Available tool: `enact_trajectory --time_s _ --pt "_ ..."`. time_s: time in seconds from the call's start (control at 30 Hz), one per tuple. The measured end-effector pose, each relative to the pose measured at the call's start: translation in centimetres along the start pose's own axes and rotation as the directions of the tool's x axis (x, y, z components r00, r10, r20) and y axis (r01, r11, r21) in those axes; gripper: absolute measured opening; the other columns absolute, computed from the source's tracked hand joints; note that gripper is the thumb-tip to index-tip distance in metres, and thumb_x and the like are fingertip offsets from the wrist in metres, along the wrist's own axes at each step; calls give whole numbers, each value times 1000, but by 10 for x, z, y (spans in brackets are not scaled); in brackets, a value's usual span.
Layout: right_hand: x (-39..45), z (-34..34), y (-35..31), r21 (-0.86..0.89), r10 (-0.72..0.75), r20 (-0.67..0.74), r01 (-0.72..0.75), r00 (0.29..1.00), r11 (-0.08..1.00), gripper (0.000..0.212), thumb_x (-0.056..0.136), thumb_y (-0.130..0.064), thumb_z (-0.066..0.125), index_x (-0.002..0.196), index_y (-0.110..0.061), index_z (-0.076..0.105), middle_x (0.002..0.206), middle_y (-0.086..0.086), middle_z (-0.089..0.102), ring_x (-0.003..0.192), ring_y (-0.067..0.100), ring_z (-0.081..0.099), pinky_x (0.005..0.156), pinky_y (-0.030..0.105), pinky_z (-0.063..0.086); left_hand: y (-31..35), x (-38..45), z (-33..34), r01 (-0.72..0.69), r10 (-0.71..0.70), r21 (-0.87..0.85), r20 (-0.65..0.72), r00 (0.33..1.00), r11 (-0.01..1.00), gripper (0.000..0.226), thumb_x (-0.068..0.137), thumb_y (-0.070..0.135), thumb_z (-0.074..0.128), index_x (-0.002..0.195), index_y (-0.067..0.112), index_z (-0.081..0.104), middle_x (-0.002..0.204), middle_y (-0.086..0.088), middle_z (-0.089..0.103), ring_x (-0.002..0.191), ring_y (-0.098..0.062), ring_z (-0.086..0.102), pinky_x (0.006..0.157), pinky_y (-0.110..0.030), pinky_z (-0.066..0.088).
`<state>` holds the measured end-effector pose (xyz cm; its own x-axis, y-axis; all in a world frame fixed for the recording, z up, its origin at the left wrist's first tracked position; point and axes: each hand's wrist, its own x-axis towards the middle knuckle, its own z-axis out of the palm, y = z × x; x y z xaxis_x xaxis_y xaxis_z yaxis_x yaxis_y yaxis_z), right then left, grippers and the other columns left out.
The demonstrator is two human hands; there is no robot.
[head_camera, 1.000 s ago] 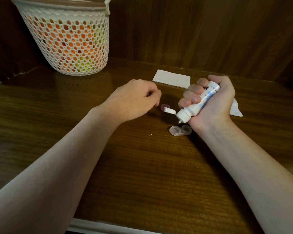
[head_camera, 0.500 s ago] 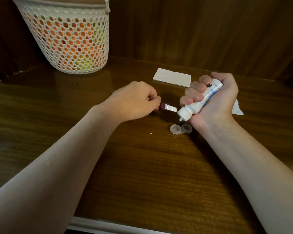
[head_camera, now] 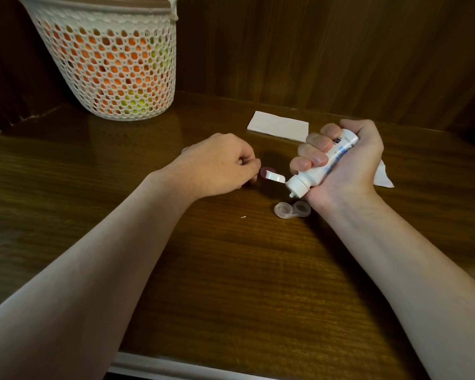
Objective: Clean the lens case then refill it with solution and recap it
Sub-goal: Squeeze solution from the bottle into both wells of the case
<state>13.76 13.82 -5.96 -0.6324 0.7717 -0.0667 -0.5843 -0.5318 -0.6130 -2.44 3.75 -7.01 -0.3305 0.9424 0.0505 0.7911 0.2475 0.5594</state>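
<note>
The right hand (head_camera: 348, 163) has its grip wrapped tight around the small white squeeze bottle with blue writing (head_camera: 327, 163), flip cap open and tip aimed down at the clear plastic two-cup lens case (head_camera: 292, 210), likely so solution drips right into a cup. The bottle's long side slants from upper right to lower left, while the case lies flat on the brown wooden bench (head_camera: 231, 283), just right of the middle, its two cups side by side. The left hand (head_camera: 217, 167) has curled fingers beside a small round purple cap (head_camera: 266, 171); I cannot tell if it holds anything.

The solution bottle (head_camera: 324, 165) nozzle dipped toward the lens case (head_camera: 291, 209).
</note>
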Motion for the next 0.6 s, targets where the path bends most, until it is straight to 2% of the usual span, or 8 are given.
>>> enact_trajectory --time_s 0.47,0.6 --pt "1 0 1 -3 -1 -4 1 1000 1000 40 96 -32 52 59 -17 57 55 -3 47 42 11 42 46 22 41 1 -1 0 -5 6 -15 2 1000 1000 27 107 40 57 87 34 72 57 27 66 51 8 59 62 -24 48" --pt "1 0 1 -9 3 0 -3 1000 1000 41 96 -32 51 59 -17 57 55 -3 47 42 11 42 46 22 40 1 -1 -1 -3 3 -4 7 1000 1000 27 107 41 56 87 34 73 57 27 65 53 8 59 66 -27 51"
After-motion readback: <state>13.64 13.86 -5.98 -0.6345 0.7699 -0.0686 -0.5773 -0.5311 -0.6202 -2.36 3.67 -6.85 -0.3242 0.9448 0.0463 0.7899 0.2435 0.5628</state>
